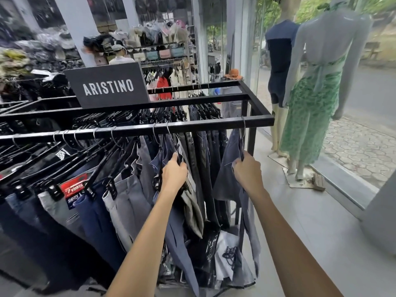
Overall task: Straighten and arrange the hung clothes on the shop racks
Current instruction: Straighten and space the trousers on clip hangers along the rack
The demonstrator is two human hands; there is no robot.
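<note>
at the foot of the rack, nearest the person, crumpled clear plastic bags [222, 245] and trouser hems crowd the pale tiled floor [310, 211], which lies open to the right as far as the glass shopfront [364, 125]. both bare forearms reach up toward the front rail [192, 125], a square black metal bar ending at a corner post on the right. the left hand [174, 171] has its fingers curled round a black hanger [176, 146] carrying navy trousers [177, 232], with an olive-grey garment pressed against them. its wire hook sits on the rail among packed neighbours. the right hand [246, 170] grips the hanger of the blue-grey trousers [227, 168], which hang alone just beside the rail's right end, a stretch of bare rail between the two hooks. to the left, grey and blue trousers [120, 200] hang slanted and close together on black plastic clip hangers. behind, dark jeans [205, 151] fill the middle rail, and a matte black sign [108, 85] lettered aristino stands on the frame. farther off, a mannequin in a green printed dress [317, 93] and another in navy [278, 61] face the glass. the blurred shelves [154, 46] beyond seem to hold bags and caps.
</note>
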